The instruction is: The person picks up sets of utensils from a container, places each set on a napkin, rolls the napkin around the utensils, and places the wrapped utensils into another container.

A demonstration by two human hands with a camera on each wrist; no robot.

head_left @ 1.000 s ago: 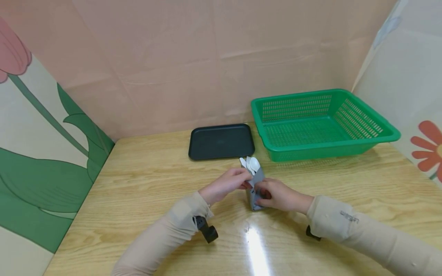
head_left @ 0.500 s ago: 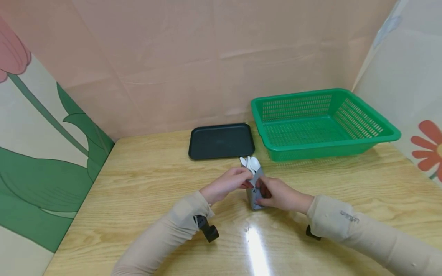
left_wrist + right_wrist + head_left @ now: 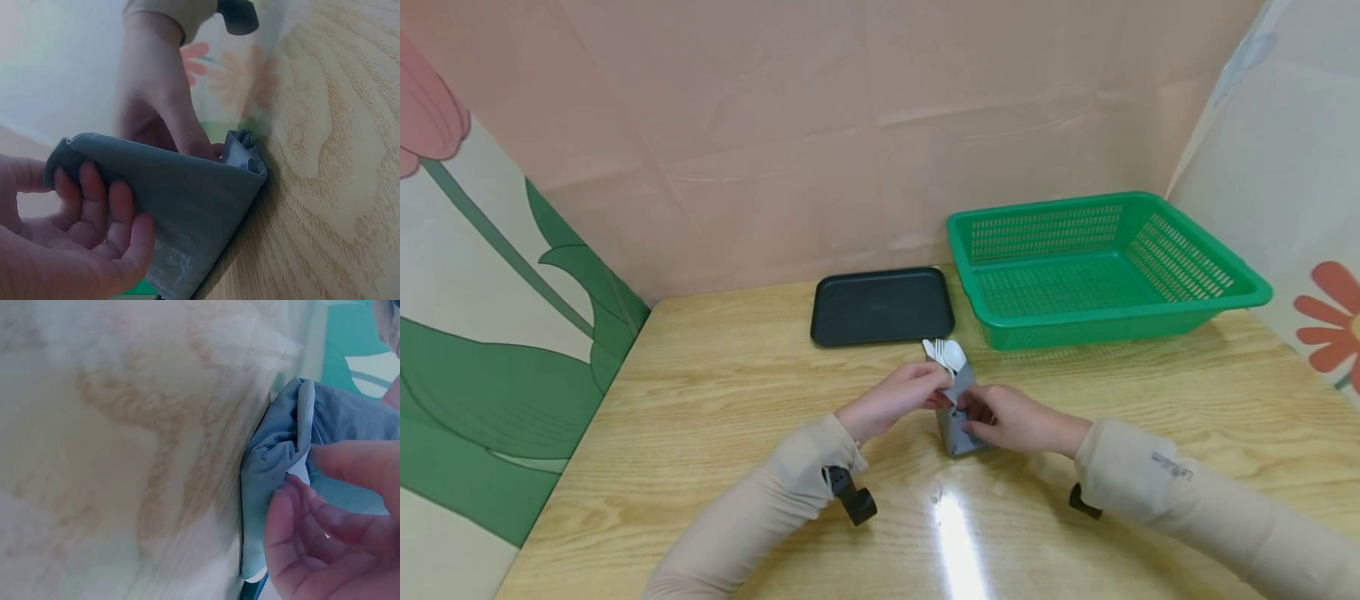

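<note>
A grey napkin point(image 3: 955, 432) is folded around a white spoon point(image 3: 955, 355), fork point(image 3: 940, 353) and knife point(image 3: 928, 348), whose upper ends stick out towards the far side. My left hand point(image 3: 908, 393) holds the napkin's upper left edge; in the left wrist view its fingers curl over the napkin's point(image 3: 181, 206) edge. At the other side my right hand point(image 3: 1018, 421) pinches a fold between thumb and fingertips, seen close up in the right wrist view, where the napkin point(image 3: 256, 509) looks creased and bunched. The cutlery's lower parts are hidden inside the napkin.
A black tray point(image 3: 882, 307) lies behind the napkin. To its right stands a green slotted basket point(image 3: 1097, 321), with a low front rim facing me. A wall closes off the back of the wooden table point(image 3: 715, 358).
My right hand has shifted slightly right, and the napkin's lower end has spread a little that way. My left hand has hardly moved.
</note>
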